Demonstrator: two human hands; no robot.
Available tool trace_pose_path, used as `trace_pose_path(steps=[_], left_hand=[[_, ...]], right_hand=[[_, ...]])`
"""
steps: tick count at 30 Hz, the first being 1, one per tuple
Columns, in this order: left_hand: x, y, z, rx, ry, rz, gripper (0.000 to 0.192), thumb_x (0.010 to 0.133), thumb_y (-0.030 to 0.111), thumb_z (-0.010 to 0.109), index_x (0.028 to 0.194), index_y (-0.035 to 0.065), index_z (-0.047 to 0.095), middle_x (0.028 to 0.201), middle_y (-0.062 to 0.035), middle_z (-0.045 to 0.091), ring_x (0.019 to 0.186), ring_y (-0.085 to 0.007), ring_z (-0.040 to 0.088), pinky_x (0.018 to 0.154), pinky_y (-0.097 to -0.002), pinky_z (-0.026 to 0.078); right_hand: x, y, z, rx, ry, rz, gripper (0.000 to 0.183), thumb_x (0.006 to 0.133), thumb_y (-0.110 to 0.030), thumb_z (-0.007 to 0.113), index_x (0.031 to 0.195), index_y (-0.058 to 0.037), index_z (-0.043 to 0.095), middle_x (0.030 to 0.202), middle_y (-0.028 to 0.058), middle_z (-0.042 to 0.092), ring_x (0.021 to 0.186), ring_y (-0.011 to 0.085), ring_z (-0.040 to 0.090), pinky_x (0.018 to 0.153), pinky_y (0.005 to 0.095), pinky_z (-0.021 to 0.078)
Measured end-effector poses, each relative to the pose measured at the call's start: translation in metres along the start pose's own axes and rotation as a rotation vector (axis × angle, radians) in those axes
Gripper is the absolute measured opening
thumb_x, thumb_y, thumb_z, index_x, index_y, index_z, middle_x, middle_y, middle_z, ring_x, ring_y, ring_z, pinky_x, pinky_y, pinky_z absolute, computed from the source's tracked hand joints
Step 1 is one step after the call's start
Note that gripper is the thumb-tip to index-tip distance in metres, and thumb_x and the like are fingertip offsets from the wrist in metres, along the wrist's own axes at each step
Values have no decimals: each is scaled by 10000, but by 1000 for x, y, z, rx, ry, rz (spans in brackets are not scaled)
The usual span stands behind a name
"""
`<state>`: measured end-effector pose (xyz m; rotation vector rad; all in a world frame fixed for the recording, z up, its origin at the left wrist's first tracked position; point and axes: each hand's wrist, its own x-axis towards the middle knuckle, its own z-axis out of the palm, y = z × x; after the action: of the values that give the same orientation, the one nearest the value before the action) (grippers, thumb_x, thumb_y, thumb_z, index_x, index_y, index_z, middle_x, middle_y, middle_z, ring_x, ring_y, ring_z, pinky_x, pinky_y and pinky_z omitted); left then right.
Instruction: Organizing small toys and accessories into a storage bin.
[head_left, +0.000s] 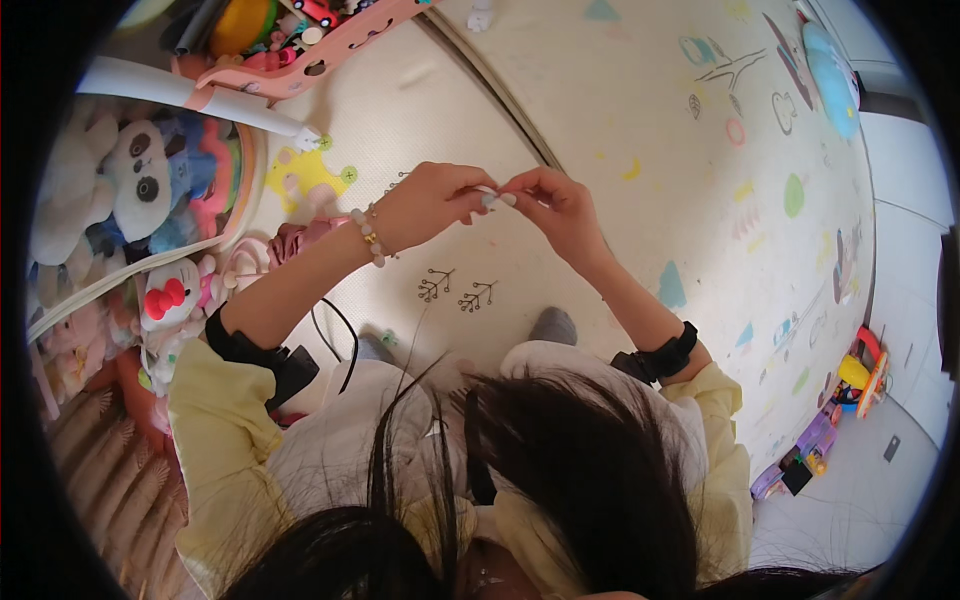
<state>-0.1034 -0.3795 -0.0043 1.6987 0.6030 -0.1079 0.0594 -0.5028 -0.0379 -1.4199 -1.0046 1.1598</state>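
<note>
My left hand (429, 201), with a beaded bracelet (367, 236) at its wrist, pinches a small white object (486, 190) between thumb and fingers. From the other side my right hand (556, 214) meets it, thumb and forefinger closed at the object's right end. Fingertips cover most of the object, so its kind cannot be made out. Both hands are held up over a cream play mat (480, 112) printed with shapes and twigs. Below them, grey-socked feet (553, 326) show beside my knees.
At left, a clear storage bag holds a panda plush (140, 176); a Hello Kitty plush (166, 300) lies below it. A pink plastic frame (322, 60) borders small toys at the top left. A black cable (351, 330) loops near my left knee. Toys (855, 371) line the right edge.
</note>
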Motion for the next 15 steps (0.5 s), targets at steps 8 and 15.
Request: trace_pose_path(steps=[8,15], left_hand=[[-5,-33,6,50,-14,-159,201,863,144,454,927,46,618,699,-62,607,564,-137,565,539,-268,475],[-8,-25,32,511,-169,133,605,786,191,610,1322,116,340,1272,-141,431,800,-290,621,713,-375,507]], right_hand=[[26,84,-132,-398,376,-15,327,834,-78,555,1156,-35,514,1039,77,612,930,165,575,768,275,469],[52,120,-348,-1261,816,252,550,794,-239,589,1264,-16,411,1232,196,494,1118,367,471,936,423,386]])
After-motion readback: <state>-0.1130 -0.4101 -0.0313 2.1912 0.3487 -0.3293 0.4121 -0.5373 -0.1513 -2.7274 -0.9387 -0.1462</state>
